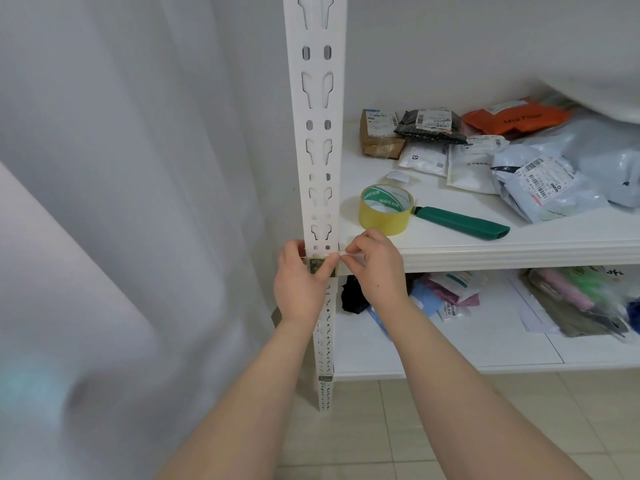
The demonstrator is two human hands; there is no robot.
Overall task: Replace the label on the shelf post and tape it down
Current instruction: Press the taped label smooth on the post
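From the head camera I see my left hand [300,282] wrapped round the white perforated metal shelf post [318,140], its thumb pressing the small olive-green label [316,264] at shelf-edge height. My right hand [377,268] pinches a clear tape strip [351,257] just beside it. A yellowish tape roll [384,209] and a green-handled cutter [462,223] lie on the white shelf [519,251].

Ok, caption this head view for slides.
Left hand pins the label to the shelf post; right hand pinches a clear strip.
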